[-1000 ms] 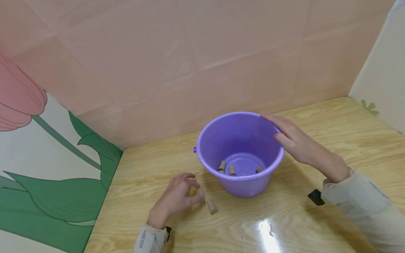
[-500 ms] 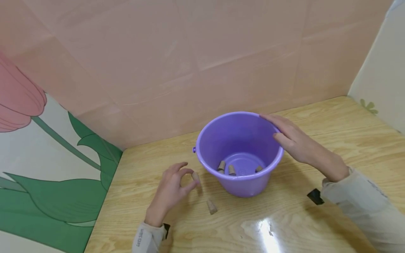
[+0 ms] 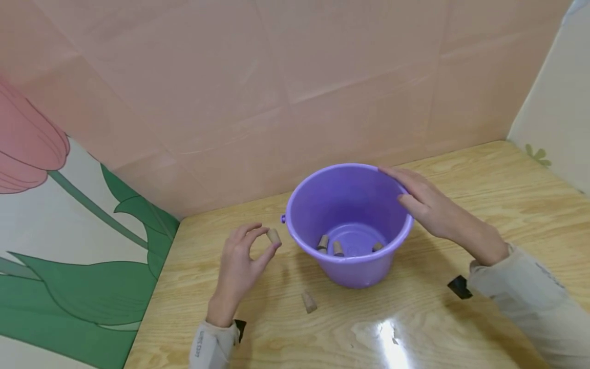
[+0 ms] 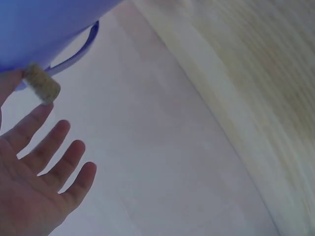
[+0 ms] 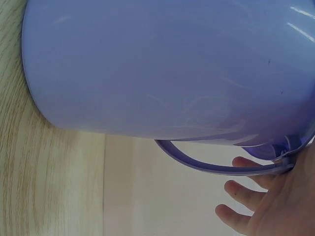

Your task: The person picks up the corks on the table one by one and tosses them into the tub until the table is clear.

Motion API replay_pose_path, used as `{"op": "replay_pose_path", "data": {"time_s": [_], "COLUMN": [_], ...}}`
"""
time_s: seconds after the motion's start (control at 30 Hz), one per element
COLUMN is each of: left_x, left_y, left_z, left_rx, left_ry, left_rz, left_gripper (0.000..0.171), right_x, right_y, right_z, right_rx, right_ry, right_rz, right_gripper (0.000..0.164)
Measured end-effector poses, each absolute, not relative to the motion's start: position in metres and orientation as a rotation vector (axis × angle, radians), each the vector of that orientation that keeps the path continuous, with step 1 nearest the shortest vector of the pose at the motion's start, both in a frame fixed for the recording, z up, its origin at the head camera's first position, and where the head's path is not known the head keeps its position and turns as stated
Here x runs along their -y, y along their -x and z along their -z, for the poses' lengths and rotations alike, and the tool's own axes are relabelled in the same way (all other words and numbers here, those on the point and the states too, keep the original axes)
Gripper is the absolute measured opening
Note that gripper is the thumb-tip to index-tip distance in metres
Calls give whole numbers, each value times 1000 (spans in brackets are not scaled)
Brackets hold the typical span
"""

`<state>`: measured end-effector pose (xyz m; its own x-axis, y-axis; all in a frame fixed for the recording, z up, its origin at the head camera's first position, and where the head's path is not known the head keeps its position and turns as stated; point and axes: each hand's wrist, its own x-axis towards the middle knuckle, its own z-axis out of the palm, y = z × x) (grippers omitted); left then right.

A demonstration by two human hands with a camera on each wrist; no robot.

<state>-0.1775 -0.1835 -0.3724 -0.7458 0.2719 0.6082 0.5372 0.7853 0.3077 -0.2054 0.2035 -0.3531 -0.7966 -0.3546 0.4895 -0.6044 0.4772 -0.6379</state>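
Observation:
Between thumb and index finger, my left hand (image 3: 239,261) pinches a tapered cork (image 3: 274,236), held above the table just left of the purple bucket (image 3: 350,274). The left wrist view shows the same cork (image 4: 42,83) close up, with the other fingers spread. My right hand (image 3: 428,205) holds the bucket's right rim, its thumb over the edge. In the right wrist view several fingers (image 5: 244,195) extend near the bucket's handle (image 5: 211,167). Several corks (image 3: 338,248) lie on the bucket floor, partly hidden by the front rim. Another cork (image 3: 309,302) lies on the table in front.
The bucket stands upright on the wood-grain table (image 3: 193,287). A pinkish covered wall (image 3: 276,102) rises behind it. On the left is a panel with a tulip picture (image 3: 92,287), and a pale wall (image 3: 557,113) borders the right.
My left hand has lifted its cork off the table, moving it up and slightly left, away from the cork lying there. The right hand and bucket have stayed in place.

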Motion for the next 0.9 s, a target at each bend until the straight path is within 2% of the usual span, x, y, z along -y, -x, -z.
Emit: {"op": "replay_pose_path", "data": {"time_s": [0.4, 0.63, 0.9], "left_x": [180, 166, 154], "left_y": [181, 183, 179], "left_z": [363, 356, 353], "left_rx": [2146, 2005, 2019], "left_ry": [643, 744, 816], "left_rz": [776, 839, 862], "left_gripper": [38, 46, 42], "right_x": [-203, -204, -200], "right_y": [206, 205, 204], "right_z": [354, 355, 354], "right_rx": [2428, 2422, 2409], "right_ry": [-849, -834, -844], "right_rz": [-1226, -1224, -1220], "right_gripper": [57, 57, 58]}}
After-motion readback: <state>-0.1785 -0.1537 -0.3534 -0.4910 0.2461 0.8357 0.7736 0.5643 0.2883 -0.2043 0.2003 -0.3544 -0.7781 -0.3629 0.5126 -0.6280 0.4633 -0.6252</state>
